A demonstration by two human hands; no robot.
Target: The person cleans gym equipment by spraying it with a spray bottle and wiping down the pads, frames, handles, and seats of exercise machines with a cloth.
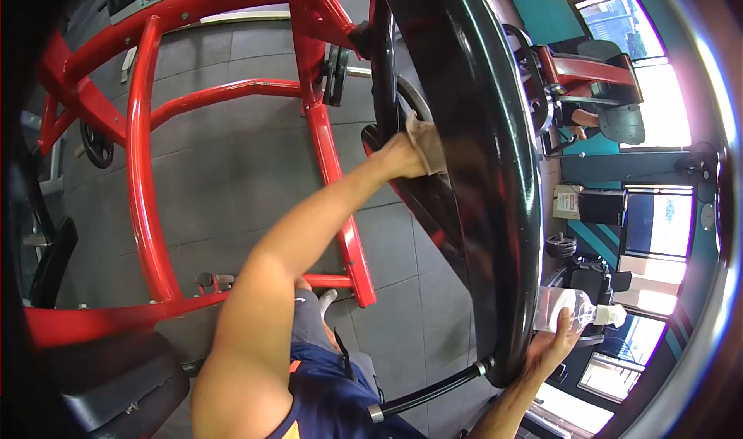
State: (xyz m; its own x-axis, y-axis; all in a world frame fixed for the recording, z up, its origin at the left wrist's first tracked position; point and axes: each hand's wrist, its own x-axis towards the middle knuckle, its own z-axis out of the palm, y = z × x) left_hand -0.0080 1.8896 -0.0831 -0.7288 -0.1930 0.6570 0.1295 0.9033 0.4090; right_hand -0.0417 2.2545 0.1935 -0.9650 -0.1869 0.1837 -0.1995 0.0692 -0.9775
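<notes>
My left hand [404,154] reaches out to the middle of the view, its fingers closed on a brown cloth [427,143]. The cloth lies against the side of a large glossy black frame beam [487,129] of a gym machine; part of the fingers is hidden by it. Lower right, my right hand [556,346] is wrapped round a clear plastic spray bottle [563,309] with a white top, beyond the beam's edge. A curved black handle bar [429,392] joins the beam near my body.
Red tubular machine frames [143,168] stand on the left over grey floor tiles [232,168]. A black padded seat [124,392] is at lower left. Weight plates [337,75] hang near the upper middle. Other gym machines [592,75], a cardboard box [566,201] and windows are at right.
</notes>
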